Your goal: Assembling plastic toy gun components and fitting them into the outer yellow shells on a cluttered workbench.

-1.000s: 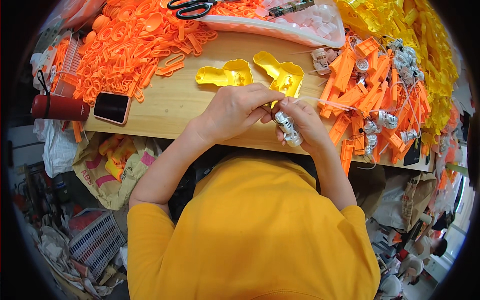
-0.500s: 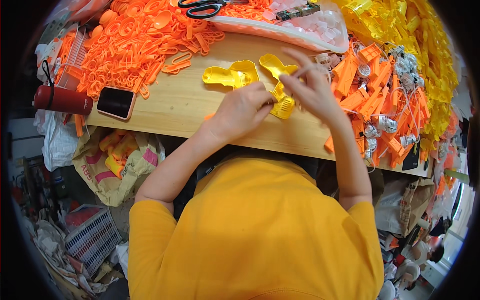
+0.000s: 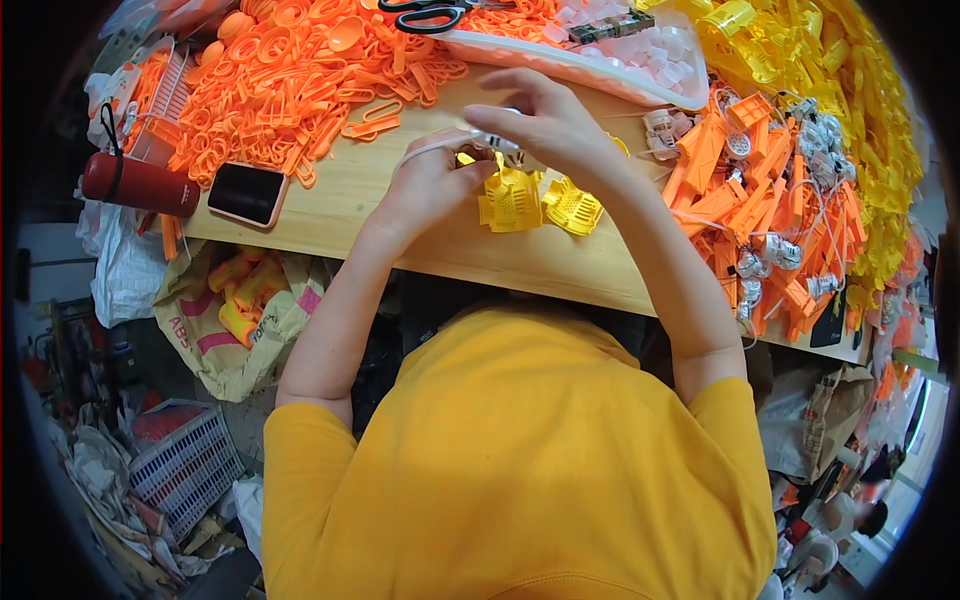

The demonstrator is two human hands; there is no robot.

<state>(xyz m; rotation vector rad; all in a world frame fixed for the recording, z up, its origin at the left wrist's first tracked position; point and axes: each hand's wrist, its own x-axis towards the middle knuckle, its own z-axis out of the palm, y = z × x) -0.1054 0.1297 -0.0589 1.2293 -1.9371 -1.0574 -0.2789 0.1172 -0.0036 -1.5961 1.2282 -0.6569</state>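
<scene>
My left hand (image 3: 432, 185) is closed on the edge of a yellow plastic shell half (image 3: 512, 205) with slots in its end. A small white-and-silver part (image 3: 497, 143) lies at its fingertips, and a pale wire runs over that hand. My right hand (image 3: 550, 125) is above the part, thumb and forefinger spread apart; its other fingers are hidden. The thumb comes close to the part or touches it. A second yellow shell half (image 3: 573, 208) lies on the table, partly covered by my right hand and wrist.
Heaped at the back left are orange clip-like pieces (image 3: 270, 100); scissors (image 3: 430, 14) lie behind. A white tray (image 3: 560, 62) holds translucent pieces. To the right are orange parts with wires (image 3: 715, 200) and yellow shells (image 3: 850, 130). A phone (image 3: 248, 194) and red bottle (image 3: 140, 185) sit left.
My right hand has swept left across to my left hand. The left shell half has been picked up and turned, and the white-and-silver part with its wire now shows between my hands.
</scene>
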